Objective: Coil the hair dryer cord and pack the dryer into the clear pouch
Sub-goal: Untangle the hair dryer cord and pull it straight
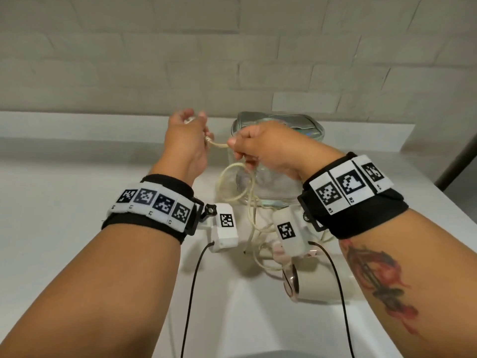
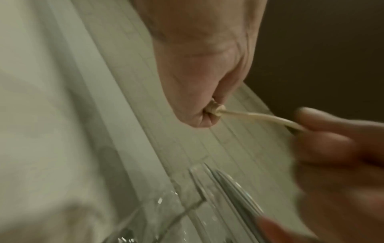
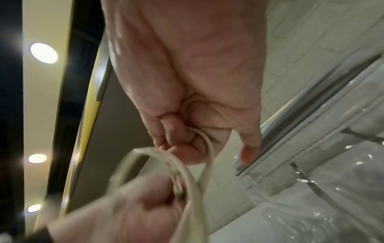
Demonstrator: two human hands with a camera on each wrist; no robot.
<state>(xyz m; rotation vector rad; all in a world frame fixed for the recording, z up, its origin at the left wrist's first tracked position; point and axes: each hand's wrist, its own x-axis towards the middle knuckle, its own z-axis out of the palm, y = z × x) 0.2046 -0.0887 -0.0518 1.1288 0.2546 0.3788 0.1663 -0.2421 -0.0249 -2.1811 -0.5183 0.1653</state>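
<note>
My left hand (image 1: 197, 127) is raised over the counter, its fist gripping the plug end of the cream cord (image 1: 218, 144). A short taut stretch of cord runs to my right hand (image 1: 242, 151), which grips the cord with loops (image 1: 232, 182) hanging below it. In the left wrist view the cord's collar (image 2: 217, 108) pokes out of my left fist. In the right wrist view my right fingers (image 3: 182, 139) curl round the cord strands (image 3: 207, 148). The clear pouch (image 1: 281, 127) with a silver top stands right behind my hands. The cream hair dryer (image 1: 315, 285) lies on the counter under my right forearm.
The white counter (image 1: 77, 189) ends at a raised ledge (image 1: 77, 122) under a tiled wall. The counter's right edge (image 1: 438, 202) drops off beside a dark pole (image 1: 456, 156). Loose cord (image 1: 260, 244) trails between pouch and dryer. Black camera cables (image 1: 191, 293) hang from my wrists.
</note>
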